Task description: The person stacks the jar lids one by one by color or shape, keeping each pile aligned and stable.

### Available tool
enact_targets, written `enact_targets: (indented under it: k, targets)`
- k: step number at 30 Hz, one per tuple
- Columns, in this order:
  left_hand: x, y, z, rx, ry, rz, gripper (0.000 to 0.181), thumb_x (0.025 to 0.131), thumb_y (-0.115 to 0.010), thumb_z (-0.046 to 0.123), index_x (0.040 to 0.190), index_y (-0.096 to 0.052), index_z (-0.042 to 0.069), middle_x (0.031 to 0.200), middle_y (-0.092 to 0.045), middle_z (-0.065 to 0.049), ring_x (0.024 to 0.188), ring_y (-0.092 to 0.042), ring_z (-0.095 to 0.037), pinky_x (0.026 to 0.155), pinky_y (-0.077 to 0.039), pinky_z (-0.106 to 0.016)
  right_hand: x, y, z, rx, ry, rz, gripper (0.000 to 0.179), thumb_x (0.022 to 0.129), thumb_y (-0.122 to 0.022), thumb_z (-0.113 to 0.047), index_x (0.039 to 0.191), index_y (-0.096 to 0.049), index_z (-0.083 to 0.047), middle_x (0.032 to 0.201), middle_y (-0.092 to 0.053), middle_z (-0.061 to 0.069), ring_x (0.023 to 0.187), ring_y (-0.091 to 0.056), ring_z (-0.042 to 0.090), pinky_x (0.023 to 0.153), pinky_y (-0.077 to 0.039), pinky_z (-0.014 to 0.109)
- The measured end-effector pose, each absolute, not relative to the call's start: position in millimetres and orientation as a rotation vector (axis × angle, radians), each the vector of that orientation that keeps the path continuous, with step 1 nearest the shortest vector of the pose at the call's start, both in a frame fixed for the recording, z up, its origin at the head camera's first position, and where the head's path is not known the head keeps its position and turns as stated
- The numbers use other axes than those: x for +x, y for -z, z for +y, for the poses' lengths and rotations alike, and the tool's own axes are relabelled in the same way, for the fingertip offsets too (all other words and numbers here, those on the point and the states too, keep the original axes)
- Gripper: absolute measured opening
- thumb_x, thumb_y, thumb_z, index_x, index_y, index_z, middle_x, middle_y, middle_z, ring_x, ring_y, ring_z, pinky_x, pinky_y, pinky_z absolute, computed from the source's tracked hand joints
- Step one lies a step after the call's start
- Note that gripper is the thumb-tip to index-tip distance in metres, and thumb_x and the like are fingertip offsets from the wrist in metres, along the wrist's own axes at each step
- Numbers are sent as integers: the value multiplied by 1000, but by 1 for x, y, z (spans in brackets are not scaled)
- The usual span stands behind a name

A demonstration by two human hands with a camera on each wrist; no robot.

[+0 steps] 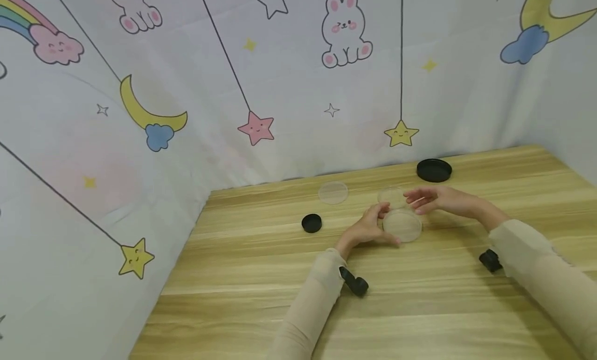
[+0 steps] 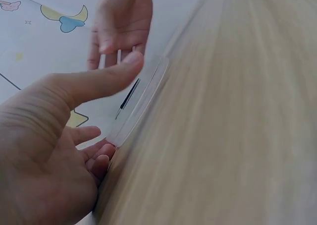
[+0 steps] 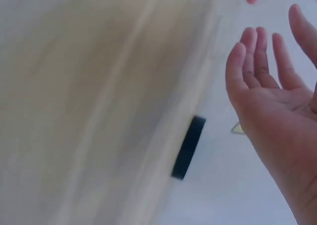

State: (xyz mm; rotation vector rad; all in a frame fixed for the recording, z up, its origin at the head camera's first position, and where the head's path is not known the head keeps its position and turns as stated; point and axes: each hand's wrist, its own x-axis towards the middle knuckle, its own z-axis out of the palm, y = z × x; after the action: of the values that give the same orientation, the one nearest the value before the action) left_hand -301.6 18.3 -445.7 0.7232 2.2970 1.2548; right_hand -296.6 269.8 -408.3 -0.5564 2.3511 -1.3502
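Note:
A clear, shallow round dish [image 1: 402, 226] lies flat on the wooden table between the two hands. My left hand [image 1: 368, 226] is at its left side, thumb and fingers spread apart. In the left wrist view, the lower fingertips of the left hand [image 2: 59, 136] are right at the rim of the clear dish [image 2: 148, 98], while its thumb stands off above. My right hand [image 1: 438, 200] hovers over the far right side, fingers loosely bent with nothing in them; the right wrist view shows the palm [image 3: 282, 106] bare. Another clear disc [image 1: 391, 194] sits just behind, partly overlapped by the hands.
Farther left on the table [image 1: 261, 277] are a third clear disc [image 1: 333, 192] and a small black round cap [image 1: 311, 223]. A larger black round dish [image 1: 434, 170] stands near the back edge, beyond the right hand. A patterned curtain [image 1: 298, 80] hangs behind the table.

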Motion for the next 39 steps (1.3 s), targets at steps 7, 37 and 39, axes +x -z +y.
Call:
enact_targets:
  k: [7,37,39]
  targets:
    - [-308,433,12,691,-1453,2278,79,81,-79,19,149,-39,14,151,-43,-3,128,-45,-20,104,-43,-32,-307,384,234,-597,1417,2448,57,96,-62,-23,144,-43,0,143,-50,24,128,-52,35,103,-46,48]
    - [-351,432,-69,-8,-1986,2486,75,80,-75,-1,146,-41,6,155,-36,-14,144,-31,-37,116,-32,-50,-354,420,76,189,2124,2315,67,94,-60,-5,153,-29,-7,158,-34,13,145,-29,32,119,-29,43]
    - [-352,432,-69,-22,-1974,2488,80,79,-74,-3,149,-36,5,158,-31,-16,146,-27,-37,118,-28,-51,-355,425,78,150,2081,2249,73,94,-59,-6,156,-21,-7,161,-25,12,149,-22,32,121,-25,43]
